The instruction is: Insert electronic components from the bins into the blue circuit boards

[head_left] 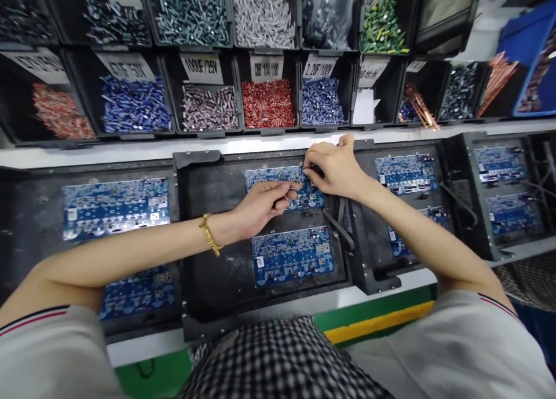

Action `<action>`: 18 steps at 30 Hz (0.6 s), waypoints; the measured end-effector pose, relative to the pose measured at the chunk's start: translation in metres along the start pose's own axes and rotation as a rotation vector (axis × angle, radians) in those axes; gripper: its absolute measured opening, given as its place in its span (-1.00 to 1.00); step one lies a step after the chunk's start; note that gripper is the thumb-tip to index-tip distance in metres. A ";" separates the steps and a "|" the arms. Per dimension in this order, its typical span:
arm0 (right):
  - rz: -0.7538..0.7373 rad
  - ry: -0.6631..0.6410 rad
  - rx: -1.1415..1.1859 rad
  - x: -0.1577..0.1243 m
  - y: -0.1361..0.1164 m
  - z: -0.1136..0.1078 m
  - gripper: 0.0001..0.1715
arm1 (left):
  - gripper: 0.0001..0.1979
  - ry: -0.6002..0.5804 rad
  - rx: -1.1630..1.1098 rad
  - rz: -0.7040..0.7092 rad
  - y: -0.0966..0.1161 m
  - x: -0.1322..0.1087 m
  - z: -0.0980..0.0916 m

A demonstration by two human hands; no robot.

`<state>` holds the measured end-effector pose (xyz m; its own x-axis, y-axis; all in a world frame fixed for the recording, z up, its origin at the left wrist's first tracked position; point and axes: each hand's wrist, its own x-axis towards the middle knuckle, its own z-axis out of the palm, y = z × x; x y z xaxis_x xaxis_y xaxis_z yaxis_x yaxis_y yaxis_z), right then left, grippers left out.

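Note:
Over the upper blue circuit board in the middle black tray, both of my hands are at work. My left hand is above the board's lower left part, thumb and fingers pinched together; anything between them is too small to make out. At the board's upper right corner, my right hand has its fingers curled down in a pinch, and the tips hide whatever they hold. A second blue circuit board lies flat below, in the same tray, touched by neither hand.
Black bins stand in rows behind the trays, holding red capacitors, blue capacitors and other loose parts. Trays with more circuit boards sit on both sides. A black strap lies at the middle tray's right edge. Copper-coloured pieces poke up at right.

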<state>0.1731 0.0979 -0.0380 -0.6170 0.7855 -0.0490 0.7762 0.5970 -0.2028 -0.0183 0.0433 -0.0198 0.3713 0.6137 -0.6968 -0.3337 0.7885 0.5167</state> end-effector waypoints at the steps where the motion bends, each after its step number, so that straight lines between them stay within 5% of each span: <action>1: -0.003 0.000 -0.014 0.000 0.000 0.000 -0.78 | -0.77 0.010 0.001 -0.009 0.000 0.001 0.000; 9: 0.032 0.006 0.233 -0.012 -0.034 -0.022 -0.76 | -0.69 0.017 -0.008 -0.034 -0.006 0.001 0.005; 13: -0.008 -0.017 0.217 -0.011 -0.029 -0.028 -0.78 | -0.73 -0.047 0.133 -0.110 0.018 -0.002 -0.005; 15: 0.000 -0.009 0.132 -0.009 -0.014 -0.024 -0.78 | -0.83 -0.008 0.309 0.119 0.047 0.003 -0.022; 18: -0.027 -0.022 0.082 -0.006 0.008 -0.013 -0.77 | -0.88 0.215 0.505 0.731 0.093 0.020 -0.054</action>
<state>0.1846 0.0997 -0.0269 -0.6410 0.7648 -0.0641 0.7465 0.6019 -0.2835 -0.0887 0.1266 -0.0122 0.0298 0.9864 -0.1617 0.0155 0.1613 0.9868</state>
